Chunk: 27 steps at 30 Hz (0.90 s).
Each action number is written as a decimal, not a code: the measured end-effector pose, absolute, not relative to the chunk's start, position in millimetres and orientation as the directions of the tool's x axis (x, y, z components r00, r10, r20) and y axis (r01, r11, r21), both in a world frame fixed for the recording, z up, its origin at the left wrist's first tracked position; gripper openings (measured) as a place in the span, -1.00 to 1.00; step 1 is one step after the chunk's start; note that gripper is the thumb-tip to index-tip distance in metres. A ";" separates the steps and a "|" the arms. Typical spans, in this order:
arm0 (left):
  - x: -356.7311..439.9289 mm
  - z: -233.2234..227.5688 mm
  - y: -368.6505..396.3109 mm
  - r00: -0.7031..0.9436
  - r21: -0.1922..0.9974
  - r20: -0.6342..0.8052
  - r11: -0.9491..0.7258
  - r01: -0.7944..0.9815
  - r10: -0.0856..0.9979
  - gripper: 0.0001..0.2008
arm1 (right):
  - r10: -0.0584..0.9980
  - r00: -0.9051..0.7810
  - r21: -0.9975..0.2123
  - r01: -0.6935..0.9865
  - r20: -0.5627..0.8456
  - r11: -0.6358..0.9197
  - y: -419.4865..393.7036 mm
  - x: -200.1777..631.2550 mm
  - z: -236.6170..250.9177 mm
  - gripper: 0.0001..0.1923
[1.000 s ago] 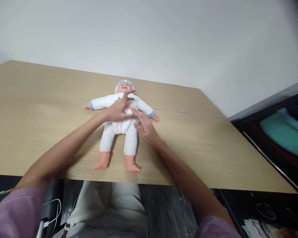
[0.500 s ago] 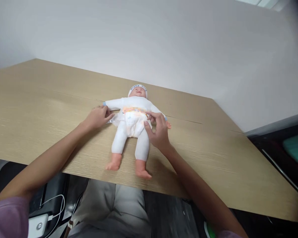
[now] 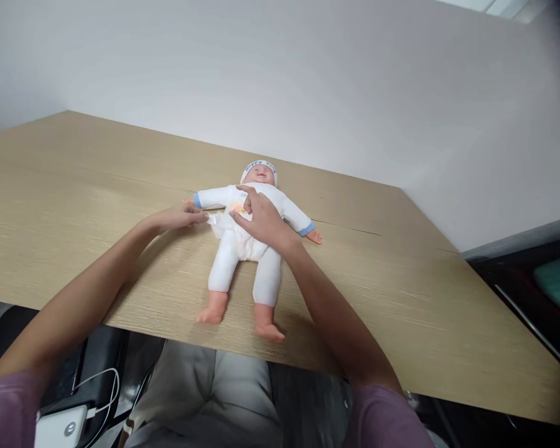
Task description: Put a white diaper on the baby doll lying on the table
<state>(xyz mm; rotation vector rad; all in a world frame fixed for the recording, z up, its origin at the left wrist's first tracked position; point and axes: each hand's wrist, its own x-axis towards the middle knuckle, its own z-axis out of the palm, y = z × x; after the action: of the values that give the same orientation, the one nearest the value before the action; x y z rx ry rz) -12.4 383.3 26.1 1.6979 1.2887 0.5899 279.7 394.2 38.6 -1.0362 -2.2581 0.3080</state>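
A baby doll [image 3: 267, 274] in a white suit and a lettered headband lies on its back, feet toward me. Around its hips is a white diaper [image 3: 248, 248] with an orange printed waistband. My left hand [image 3: 180, 218] is closed on the diaper's side tab, stretched out beside the doll's hip on the left. Over the doll's belly, my right hand [image 3: 264, 218] has its fingers spread and covers much of the waistband. Whether its palm touches the diaper, I cannot tell.
The doll lies on a wooden table [image 3: 98, 230] with its back edge by a grey wall [image 3: 261, 74]. Below the front edge at left are a white power bank [image 3: 61, 428] and its cable. A dark object [image 3: 532, 286] stands along the right side.
My right hand has moved from the diaper's right side leftward over the belly. My left hand has flattened and shifted slightly left, with the diaper's tab between its fingers.
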 end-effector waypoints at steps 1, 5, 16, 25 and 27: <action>-7.4 28.1 385.9 0.316 0.917 -0.120 -0.016 0.398 0.941 -0.57 | 0.752 -0.490 -0.450 0.604 0.441 0.657 396.3 279.4 35.4 -0.34; 32.5 40.6 396.6 0.322 0.990 -0.086 0.044 0.135 0.943 -0.59 | 0.770 -0.476 -0.483 0.600 0.426 0.638 399.1 278.4 30.3 -0.18; 82.1 30.8 409.8 0.217 0.991 0.113 -0.126 0.049 0.970 -0.62 | 0.824 -0.419 -0.654 0.507 0.381 0.561 401.1 284.7 38.6 -0.39; 66.0 -4.2 413.2 0.339 0.988 0.134 -0.151 0.022 0.931 -0.47 | 0.868 -0.285 -0.703 0.509 0.406 0.496 404.9 283.7 38.5 -0.52; 68.0 -3.5 415.6 0.301 0.988 0.138 -0.154 0.028 0.943 -0.48 | 0.863 -0.270 -0.694 0.514 0.428 0.505 408.5 284.1 37.2 -0.53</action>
<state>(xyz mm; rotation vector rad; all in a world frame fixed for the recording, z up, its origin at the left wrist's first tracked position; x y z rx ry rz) 68.0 415.6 -3.5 1.4829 0.9427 1.0591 284.1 408.5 37.2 -1.1327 -1.9367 0.5436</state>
